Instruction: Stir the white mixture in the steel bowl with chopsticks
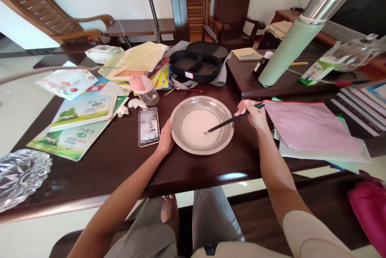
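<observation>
A shallow steel bowl (202, 148) stands on the dark wooden table in front of me, with a milky white liquid (196, 125) in it. My left hand (165, 136) grips the bowl's left rim. In my right hand (252, 114) is a pair of black chopsticks (230, 120), slanting down to the left. Their pale tips dip into the liquid near the middle of the bowl. A phone (149, 126) lies just left of my left hand. Behind it stands a small bottle with a pink cap (141, 83).
Workbooks (83, 107) and crumpled tissues cover the left side, near a cut-glass dish (24, 175). A black case (196, 63) lies behind the bowl. To the right are a tall green thermos (291, 49), a pink zip folder (310, 125) and stacked books (362, 107).
</observation>
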`<state>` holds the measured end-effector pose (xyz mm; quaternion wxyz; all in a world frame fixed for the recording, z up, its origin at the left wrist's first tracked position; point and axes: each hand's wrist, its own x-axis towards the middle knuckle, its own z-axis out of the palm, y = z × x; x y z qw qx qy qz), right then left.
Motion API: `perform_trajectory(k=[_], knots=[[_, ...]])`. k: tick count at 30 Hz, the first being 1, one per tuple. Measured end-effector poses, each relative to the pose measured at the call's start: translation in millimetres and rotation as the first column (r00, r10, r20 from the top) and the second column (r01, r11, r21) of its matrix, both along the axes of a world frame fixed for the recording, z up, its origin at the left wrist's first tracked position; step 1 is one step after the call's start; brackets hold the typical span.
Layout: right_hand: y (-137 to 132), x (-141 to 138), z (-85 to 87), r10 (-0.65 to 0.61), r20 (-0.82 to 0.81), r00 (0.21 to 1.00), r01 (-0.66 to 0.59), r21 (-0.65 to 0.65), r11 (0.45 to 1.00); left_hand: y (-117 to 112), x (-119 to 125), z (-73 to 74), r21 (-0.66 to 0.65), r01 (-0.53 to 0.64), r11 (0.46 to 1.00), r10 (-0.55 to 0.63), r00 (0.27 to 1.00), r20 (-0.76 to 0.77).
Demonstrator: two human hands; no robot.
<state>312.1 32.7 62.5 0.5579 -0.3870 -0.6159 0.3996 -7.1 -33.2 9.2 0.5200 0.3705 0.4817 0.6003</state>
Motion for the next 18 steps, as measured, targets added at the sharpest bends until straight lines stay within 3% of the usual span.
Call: perform_trajectory(k=[4, 9, 11, 14, 18], knots=[[-4.0, -11.7, 1.9, 0.148, 0.127, 0.981, -0.147, -0.019, 0.989, 0.3, 0.3, -1.1, -0.008, -0.003, 1.0, 0.003, 1.0, 0.016], [0.3, -1.4, 4.5, -0.076, 0.043, 0.996, 0.076, 0.012, 0.997, 1.4, 0.7, -2.2, -0.006, 0.01, 1.0, -0.01, 1.0, 0.028], [3.0, 4.5, 2.5, -0.108, -0.019, 0.994, 0.108, 0.011, 0.994, 1.9, 0.6, -2.7, -0.004, 0.006, 1.0, -0.006, 1.0, 0.029], [2.6, 3.1, -0.5, 0.005, -0.023, 1.0, -0.004, 0.015, 1.0, 2.1, 0.1, -3.7, 0.002, 0.005, 1.0, -0.005, 0.999, 0.034], [-3.4, -8.4, 1.4, 0.138, 0.091, 0.986, -0.138, -0.008, 0.99, 1.4, -0.9, -4.4, 0.004, 0.022, 1.0, -0.022, 0.998, 0.056]])
